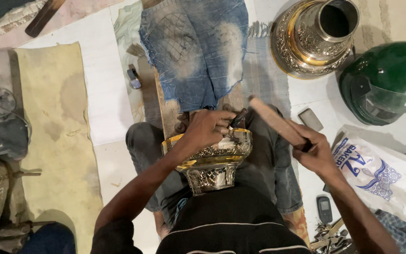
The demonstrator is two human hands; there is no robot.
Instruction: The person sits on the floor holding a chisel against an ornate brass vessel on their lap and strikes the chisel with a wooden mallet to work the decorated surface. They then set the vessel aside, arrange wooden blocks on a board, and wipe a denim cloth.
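The engraved metal vessel (214, 162) rests in the lap; left hand (208, 128), wrist bent, has its grip clamped on a small chisel (237, 120), tip hidden against the rim; right hand (316, 151) grips a raised wooden mallet (274, 121); beyond, folded denim cloth (198, 51) lies on the floor.

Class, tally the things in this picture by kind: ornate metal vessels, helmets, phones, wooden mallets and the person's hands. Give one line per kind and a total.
Ornate engraved silver-and-gold metal vessels: 2, one in the lap, one on the floor
Green helmets: 1
Small dark phones: 1
Wooden mallets: 1
Hands: 2, left hand, right hand
Total: 7
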